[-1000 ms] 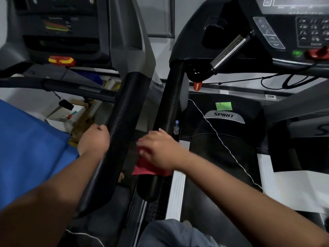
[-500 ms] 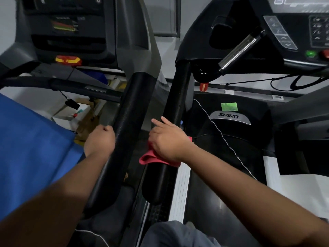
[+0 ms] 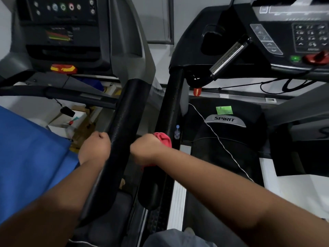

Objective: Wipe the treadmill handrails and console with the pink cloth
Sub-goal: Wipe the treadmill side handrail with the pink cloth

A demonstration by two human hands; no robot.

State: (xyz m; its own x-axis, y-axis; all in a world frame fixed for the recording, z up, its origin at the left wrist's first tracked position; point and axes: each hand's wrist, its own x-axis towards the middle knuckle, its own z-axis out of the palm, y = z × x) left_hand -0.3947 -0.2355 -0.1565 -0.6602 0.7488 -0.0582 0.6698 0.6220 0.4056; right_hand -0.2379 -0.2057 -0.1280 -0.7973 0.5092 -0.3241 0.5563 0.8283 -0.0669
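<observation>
**Pink cloth wrapped on the right-hand treadmill's rail**

My right hand (image 3: 147, 150) is closed in a fist around the pink cloth (image 3: 163, 140), and together they clasp the black handrail (image 3: 170, 111) of the treadmill on my right. The cloth bunches out past my knuckles on the far side of the rail, and a small red edge of it shows below my wrist. So that grip is tight, holding cloth against rail.

My left hand (image 3: 96, 148) is also curled shut, knuckles up, pressed against the near side of the neighbouring treadmill's thick padded handrail (image 3: 124, 125). I cannot tell whether it really grasps that rail or only rests beside it; nothing is visible inside the fist.

The two rails run side by side, close together, away from me toward the consoles. The console (image 3: 292, 32) of the right-hand machine sits at upper right, with a keypad, a green button (image 3: 295, 58) and a red stop knob (image 3: 316, 57) below it. A chrome pulse bar (image 3: 229, 57) slants down from it toward the top of my rail. Below lies the motor cover marked SPIRIT (image 3: 224, 119), with a green sticker (image 3: 224, 110) just above the badge and a thin white cord (image 3: 220, 143) trailing across it. A blue sheet (image 3: 30, 154) fills the lower left, under my left forearm.
</observation>
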